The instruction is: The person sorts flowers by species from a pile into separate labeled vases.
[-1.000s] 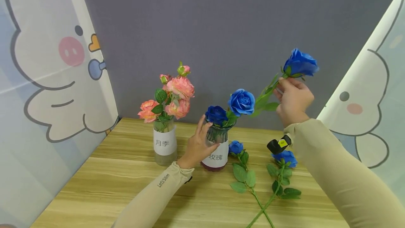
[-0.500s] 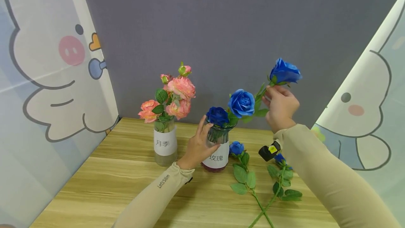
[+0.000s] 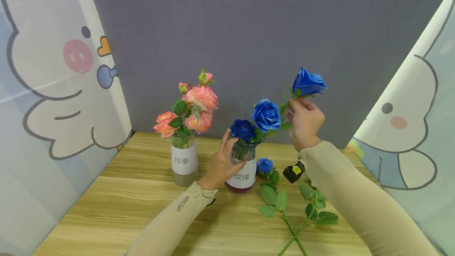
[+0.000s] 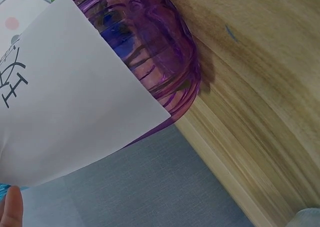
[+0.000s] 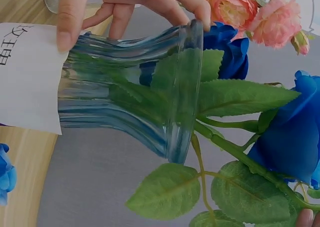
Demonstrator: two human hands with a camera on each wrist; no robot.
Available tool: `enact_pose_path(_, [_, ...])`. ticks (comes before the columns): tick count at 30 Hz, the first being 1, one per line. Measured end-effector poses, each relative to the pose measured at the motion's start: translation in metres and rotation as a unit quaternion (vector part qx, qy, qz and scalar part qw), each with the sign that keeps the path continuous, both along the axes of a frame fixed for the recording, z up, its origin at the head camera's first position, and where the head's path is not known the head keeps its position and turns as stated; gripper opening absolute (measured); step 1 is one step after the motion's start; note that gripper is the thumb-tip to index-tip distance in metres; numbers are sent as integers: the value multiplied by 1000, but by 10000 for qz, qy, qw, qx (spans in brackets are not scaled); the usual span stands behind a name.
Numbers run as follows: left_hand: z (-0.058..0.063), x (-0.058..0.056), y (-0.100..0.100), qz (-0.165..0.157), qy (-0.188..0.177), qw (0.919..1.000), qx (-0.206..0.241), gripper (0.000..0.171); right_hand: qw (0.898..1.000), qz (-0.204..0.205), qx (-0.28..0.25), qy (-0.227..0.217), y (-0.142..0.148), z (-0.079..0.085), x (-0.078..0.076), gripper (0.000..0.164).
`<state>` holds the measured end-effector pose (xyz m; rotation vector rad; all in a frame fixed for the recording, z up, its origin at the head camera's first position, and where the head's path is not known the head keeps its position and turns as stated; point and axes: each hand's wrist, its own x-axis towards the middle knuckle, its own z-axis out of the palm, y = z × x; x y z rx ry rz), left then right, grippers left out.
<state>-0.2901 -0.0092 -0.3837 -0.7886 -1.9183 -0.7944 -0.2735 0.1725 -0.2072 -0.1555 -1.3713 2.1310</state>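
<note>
In the head view my left hand (image 3: 221,166) holds the bluish glass vase (image 3: 245,153) from its left side, thumb over the white label and fingers up by the rim. A dark blue rose (image 3: 243,130) and a brighter blue rose (image 3: 266,115) stand in this vase. My right hand (image 3: 305,121) pinches another blue rose (image 3: 307,82) just under its bloom. That stem (image 5: 240,156) slants down to the vase mouth in the right wrist view, with some leaves outside the rim. The left wrist view shows the purple base (image 4: 167,52).
A clear labelled vase (image 3: 185,163) with pink flowers (image 3: 202,98) stands to the left. On the wooden table (image 3: 142,204), to the right, lie two more blue roses with crossed stems; one bloom (image 3: 264,165) shows, the other is mostly behind the right forearm. A grey panel (image 3: 227,38) rises behind.
My right hand has moved left and slightly down with the blue rose, bringing it closer to the bluish vase. The left hand has stayed on the vase.
</note>
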Motion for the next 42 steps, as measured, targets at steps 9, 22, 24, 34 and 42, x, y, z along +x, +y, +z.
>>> enact_pose_path(9, [0, -1, 0, -27, 119, 9999, 35, 81, 9985, 77, 531, 84, -9, -8, -3, 7])
enact_pose_path(22, [-1, -1, 0, -25, 73, 9999, 86, 81, 9875, 145, 1551, -257, -22, -25, -11, 19])
enact_pose_path(24, [-1, -1, 0, 4, 81, 10000, 56, 81, 9877, 208, 1529, -266, -24, -31, -12, 18])
enact_pose_path(34, [-2, -4, -1, 52, 94, 9999, 29, 81, 9900, 322, 1324, -367, -25, -55, -16, 8])
enact_pose_path(42, [-2, -3, 0, 1, 148, 9999, 83, 82, 9765, -17, 2106, -455, -23, -72, -20, 15])
